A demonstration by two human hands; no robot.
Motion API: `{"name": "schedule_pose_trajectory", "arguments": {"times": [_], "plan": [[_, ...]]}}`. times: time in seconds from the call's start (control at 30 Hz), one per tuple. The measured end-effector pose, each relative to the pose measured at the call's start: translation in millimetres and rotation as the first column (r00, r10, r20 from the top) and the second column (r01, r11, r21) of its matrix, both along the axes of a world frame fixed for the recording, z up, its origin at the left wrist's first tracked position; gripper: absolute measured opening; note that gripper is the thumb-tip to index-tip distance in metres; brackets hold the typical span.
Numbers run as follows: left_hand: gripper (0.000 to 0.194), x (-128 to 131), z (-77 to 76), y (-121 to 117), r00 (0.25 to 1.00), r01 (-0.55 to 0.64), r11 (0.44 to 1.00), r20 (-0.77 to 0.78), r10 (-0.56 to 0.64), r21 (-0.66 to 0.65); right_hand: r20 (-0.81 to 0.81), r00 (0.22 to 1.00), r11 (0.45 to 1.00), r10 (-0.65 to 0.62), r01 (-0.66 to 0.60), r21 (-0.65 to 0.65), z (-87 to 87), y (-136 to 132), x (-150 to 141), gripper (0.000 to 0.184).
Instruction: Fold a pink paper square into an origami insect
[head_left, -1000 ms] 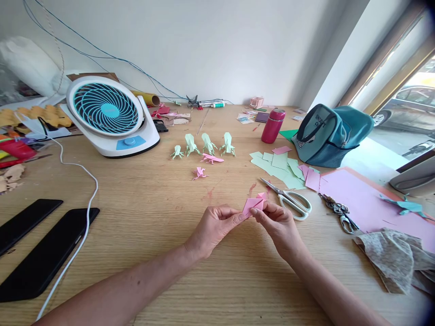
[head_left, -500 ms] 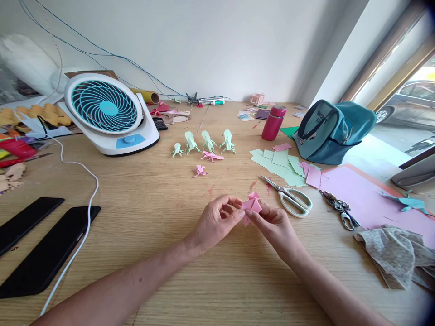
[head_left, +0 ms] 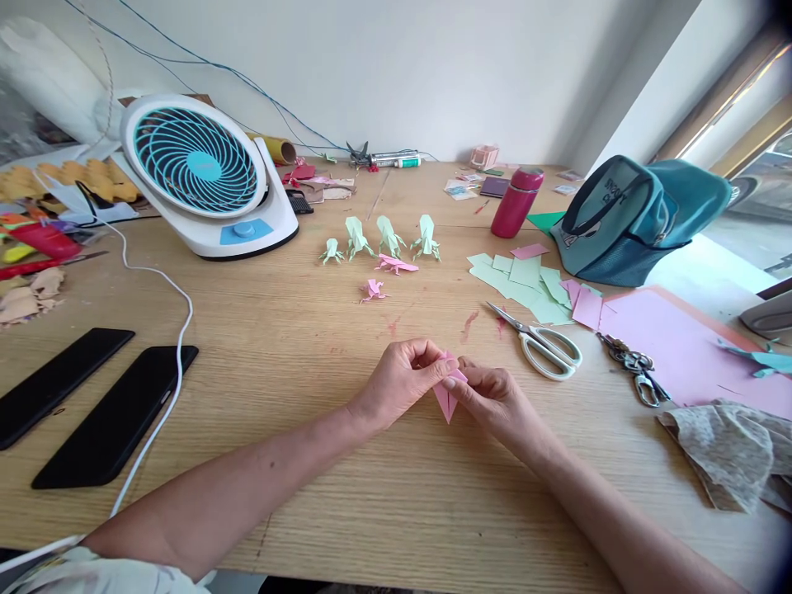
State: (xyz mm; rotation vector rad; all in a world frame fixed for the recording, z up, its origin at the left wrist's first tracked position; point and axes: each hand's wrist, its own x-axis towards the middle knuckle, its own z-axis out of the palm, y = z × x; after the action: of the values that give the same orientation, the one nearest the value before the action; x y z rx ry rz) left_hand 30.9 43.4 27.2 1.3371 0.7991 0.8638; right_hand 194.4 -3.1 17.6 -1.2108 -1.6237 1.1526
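Because the pink folded paper appears light and easily creased (thin stock, presumably), its layered upper edges suit a fingertip grip, with left hand and right hand both pinching it above the surface.

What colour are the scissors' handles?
The scissors' handles are white, clearest in the head view.

Folded pink paper piece, held in two bare hands above a wood-grain table.
Left hand and right hand pinch its upper part, narrow point downward; beyond, four pale green paper figures and two pink paper figures; near the right hand, white-handled metal scissors, open loops toward the viewer; farther right, a teal fabric bag.
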Motion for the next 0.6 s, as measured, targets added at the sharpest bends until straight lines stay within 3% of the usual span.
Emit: {"name": "schedule_pose_trajectory", "arguments": {"times": [0.33, 0.6], "plan": [[0.032, 3.1, -2.5, -2.6, 0.991, -0.1, 0.981, 0.075, 0.113, -0.165, -0.028, 1.0, 0.994, 0.011, -0.014, -0.112, -4.8, -0.2, 1.4, 0.04], [0.033, 2.1, -0.2, 2.5, 0.974, -0.164, 0.953, 0.112, 0.197, -0.255, -0.112, 0.989, 0.991, 0.094, -0.103, -0.082, 0.8, -0.3, -0.1, 0.032]]}}
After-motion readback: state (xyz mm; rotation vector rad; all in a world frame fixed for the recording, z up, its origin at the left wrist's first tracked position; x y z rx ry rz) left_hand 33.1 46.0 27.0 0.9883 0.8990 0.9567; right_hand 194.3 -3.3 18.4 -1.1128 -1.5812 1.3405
